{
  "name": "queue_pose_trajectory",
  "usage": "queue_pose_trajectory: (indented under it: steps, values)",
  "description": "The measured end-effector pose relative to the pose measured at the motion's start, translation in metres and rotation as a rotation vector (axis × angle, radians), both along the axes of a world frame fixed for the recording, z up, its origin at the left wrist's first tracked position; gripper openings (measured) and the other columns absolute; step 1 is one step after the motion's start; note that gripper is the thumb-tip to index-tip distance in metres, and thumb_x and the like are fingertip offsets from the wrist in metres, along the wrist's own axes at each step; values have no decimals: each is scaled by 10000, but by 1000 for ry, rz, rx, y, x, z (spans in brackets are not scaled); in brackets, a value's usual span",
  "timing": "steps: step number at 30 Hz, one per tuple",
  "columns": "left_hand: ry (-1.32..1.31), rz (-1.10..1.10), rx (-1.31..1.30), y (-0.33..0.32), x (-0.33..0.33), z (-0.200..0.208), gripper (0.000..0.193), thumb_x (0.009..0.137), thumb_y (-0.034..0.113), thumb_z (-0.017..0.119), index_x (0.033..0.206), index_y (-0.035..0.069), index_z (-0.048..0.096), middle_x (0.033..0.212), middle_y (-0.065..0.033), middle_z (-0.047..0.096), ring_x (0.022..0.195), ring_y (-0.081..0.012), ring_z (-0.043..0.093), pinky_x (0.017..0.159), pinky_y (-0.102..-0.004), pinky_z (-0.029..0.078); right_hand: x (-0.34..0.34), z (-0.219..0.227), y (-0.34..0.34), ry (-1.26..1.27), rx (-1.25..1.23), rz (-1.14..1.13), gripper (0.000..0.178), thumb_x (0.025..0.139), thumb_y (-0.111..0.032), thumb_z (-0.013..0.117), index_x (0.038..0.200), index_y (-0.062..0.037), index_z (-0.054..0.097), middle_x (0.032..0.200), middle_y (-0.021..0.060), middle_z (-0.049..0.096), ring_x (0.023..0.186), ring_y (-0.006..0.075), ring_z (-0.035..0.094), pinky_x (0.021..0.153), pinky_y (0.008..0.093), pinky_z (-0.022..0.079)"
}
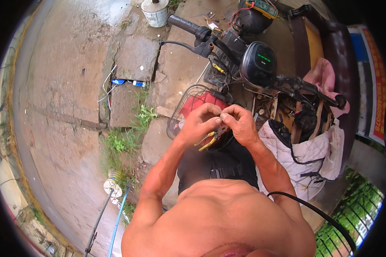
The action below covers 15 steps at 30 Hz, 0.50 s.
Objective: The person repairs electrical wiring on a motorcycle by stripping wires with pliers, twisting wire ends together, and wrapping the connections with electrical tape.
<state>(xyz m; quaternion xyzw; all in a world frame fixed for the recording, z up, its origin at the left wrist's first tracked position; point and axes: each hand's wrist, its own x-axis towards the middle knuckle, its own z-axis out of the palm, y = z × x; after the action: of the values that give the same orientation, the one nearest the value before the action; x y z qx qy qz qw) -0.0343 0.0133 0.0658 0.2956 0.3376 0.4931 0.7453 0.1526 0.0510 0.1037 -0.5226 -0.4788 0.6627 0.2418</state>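
Bare torso (218, 210), left hand (203, 122) meeting right hand (241, 123), both grips pinched together, anything held unclear

Both forearms (164, 169) angle inward, the hands (243, 125) meeting, thumbs (216, 122) and fingertips close together.
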Motion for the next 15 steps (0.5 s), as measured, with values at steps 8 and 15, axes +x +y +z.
queue_pose_trajectory:
  steps: [8, 15]
  values:
    - [191, -82, -66, -4, -11, 1, 264, 874, 51, 684, 1115, -17, 599, 1037, -46, 648, 955, -108, 623, 860, -291, 521, -5, -17, 2, 250, -230, -195, 148, 975, -164, 644, 924, -25, 656, 728, -26, 576, 618, 60, 488, 579, 213, 396]
    - [-118, 145, -252, -6, 3, -13, 92, 949, 71, 605, 1015, 8, 618, 902, -58, 670, 785, -123, 616, 728, -276, 511, -7, -20, 9, 320, -348, -134, 175, 1016, -201, 612, 922, -54, 633, 733, -27, 563, 603, 64, 483, 559, 215, 384]
